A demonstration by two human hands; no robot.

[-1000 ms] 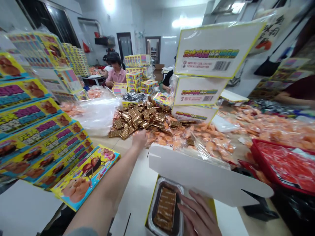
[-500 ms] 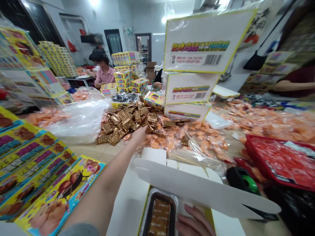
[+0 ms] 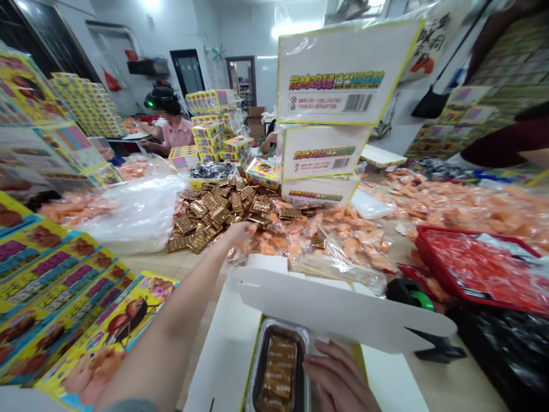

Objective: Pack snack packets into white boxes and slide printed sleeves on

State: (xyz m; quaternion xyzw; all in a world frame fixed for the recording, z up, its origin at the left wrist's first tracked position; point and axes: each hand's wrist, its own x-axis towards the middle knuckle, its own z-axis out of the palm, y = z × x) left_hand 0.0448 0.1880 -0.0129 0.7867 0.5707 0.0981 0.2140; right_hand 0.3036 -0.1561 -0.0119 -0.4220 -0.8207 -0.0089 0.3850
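Observation:
My left hand (image 3: 240, 233) reaches forward to the near edge of a pile of gold-brown wrapped packets (image 3: 217, 209), where orange pieces in clear wrap (image 3: 274, 245) lie. Its fingers are small and partly hidden, so whether they hold anything does not show. In front of me stands an open white carton (image 3: 227, 349) with its lid flap (image 3: 343, 309) raised. Inside it is a foil tray (image 3: 305, 343) with gold-brown packets (image 3: 278, 372) in it. My right hand (image 3: 341, 377) lies at the tray's right side, fingers stretched out, touching its rim.
Stacked white display boxes (image 3: 321, 151) stand behind the orange pieces. Printed yellow cartons (image 3: 64, 297) lie at left, beside clear plastic bags (image 3: 137, 212). To the right are a red tray (image 3: 422, 252), a tape dispenser (image 3: 403, 292) and a black bag (image 3: 506, 349). A person in pink (image 3: 176, 134) sits behind.
My left hand has drawn back slightly from the gold-brown packets, towards the orange pieces. My right hand has shifted a little against the tray. The whole view has moved slightly.

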